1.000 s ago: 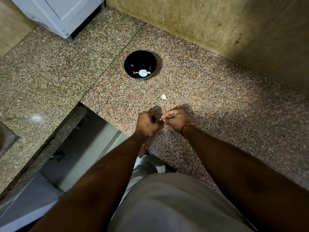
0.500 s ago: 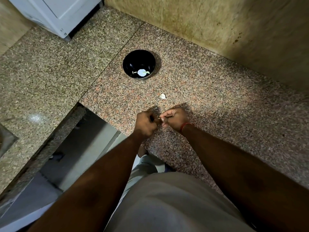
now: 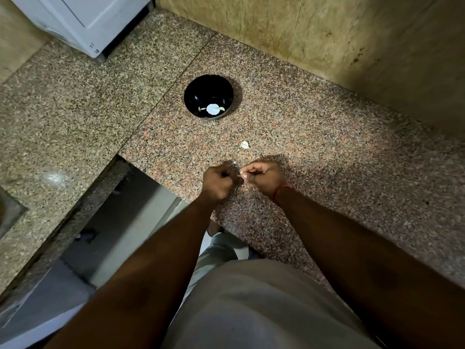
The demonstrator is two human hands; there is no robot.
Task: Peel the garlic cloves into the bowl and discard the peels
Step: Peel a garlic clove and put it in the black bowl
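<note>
Speckled pink-and-grey granite countertop point(image 3: 327, 152) is the work surface here, and the peeling looks partway done. The small round black bowl point(image 3: 208, 96) already has a couple of pale bits lying in its bottom, probably peeled cloves, though the white round patch among them could just be glare.

Both hands sit close together near the counter's front edge, well short of the bowl. The left hand point(image 3: 218, 182) is curled into a tight fist, and I can't tell what's inside it, if anything. The right hand point(image 3: 261, 176) has thumb and fingertips pinched on something tiny and pale, so my guess is a clove or its skin is being worked right between the two hands.

One small whitish garlic piece point(image 3: 244, 145) lies loose on the counter between hands and bowl; clove or peel, can't say. That one's left to deal with, plus tossing the peels.

Nothing blocks the way to the bowl. A white appliance point(image 3: 83, 18) stands at the back left, a tan stone wall point(image 3: 327, 28) behind.
</note>
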